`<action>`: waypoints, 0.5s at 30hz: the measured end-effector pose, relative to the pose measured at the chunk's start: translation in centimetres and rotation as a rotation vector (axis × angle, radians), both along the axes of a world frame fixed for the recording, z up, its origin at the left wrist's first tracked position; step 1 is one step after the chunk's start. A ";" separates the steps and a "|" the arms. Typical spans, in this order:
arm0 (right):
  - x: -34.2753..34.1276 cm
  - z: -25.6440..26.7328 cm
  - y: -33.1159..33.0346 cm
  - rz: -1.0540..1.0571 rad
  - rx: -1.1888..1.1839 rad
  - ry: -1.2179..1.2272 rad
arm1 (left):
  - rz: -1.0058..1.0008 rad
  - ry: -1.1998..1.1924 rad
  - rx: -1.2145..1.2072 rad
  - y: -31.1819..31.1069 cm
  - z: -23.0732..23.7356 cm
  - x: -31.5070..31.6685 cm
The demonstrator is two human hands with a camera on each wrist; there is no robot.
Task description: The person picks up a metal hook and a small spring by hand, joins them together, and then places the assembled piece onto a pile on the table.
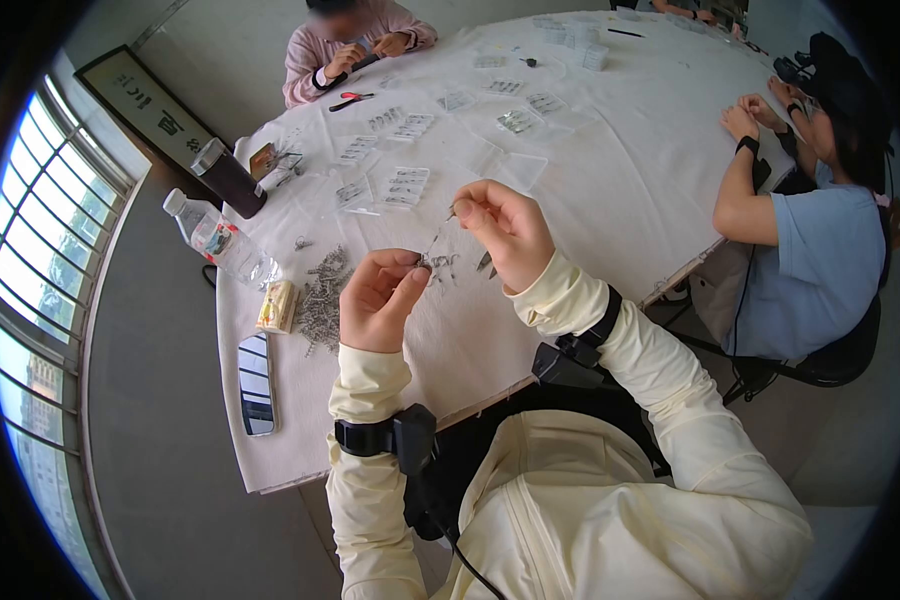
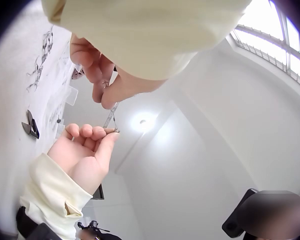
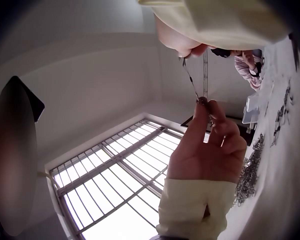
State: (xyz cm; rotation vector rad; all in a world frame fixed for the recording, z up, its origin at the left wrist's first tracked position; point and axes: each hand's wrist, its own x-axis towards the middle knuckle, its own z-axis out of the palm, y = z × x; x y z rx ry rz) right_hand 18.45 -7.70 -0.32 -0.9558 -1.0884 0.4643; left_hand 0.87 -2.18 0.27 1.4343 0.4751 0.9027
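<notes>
A thin metal strand (image 3: pixel 191 79) with small dark thickenings along it stretches between my two hands above the table. My left hand (image 1: pixel 378 300) pinches its lower end between thumb and forefinger. At the upper end, my right hand (image 1: pixel 508 235) holds it the same way, raised higher and farther right. The other fingers of both hands are curled in. On the cloth beneath lies a group of similar small metal strands (image 1: pixel 444 268). A large heap of small metal pieces (image 1: pixel 322 300) spreads left of my left hand. Dark cutters (image 2: pixel 31 125) lie near the right hand.
Along the left side are a phone (image 1: pixel 256 385), a small yellow-white pack (image 1: pixel 277 306), a plastic bottle (image 1: pixel 220 240) and a dark flask (image 1: pixel 228 178). Clear trays (image 1: pixel 407 187) lie farther back, with red-handled pliers (image 1: pixel 350 101). Other people sit across and to the right.
</notes>
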 end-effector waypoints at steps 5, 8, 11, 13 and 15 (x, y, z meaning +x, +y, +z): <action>-0.1 -0.1 0.0 -0.014 -0.015 -0.010 | 0.079 0.046 0.130 0.1 -0.1 0.0; -0.2 -0.2 0.1 -0.008 -0.007 -0.014 | 0.135 0.077 0.173 0.0 -0.1 0.2; -0.2 -0.2 0.0 -0.005 -0.017 -0.011 | 0.166 0.073 0.260 0.2 -0.3 0.3; -0.3 -0.1 0.0 -0.021 -0.023 -0.022 | 0.210 0.104 0.268 0.1 -0.2 0.2; -0.2 0.1 0.0 -0.032 -0.029 -0.035 | 0.258 0.153 0.309 0.1 0.1 0.1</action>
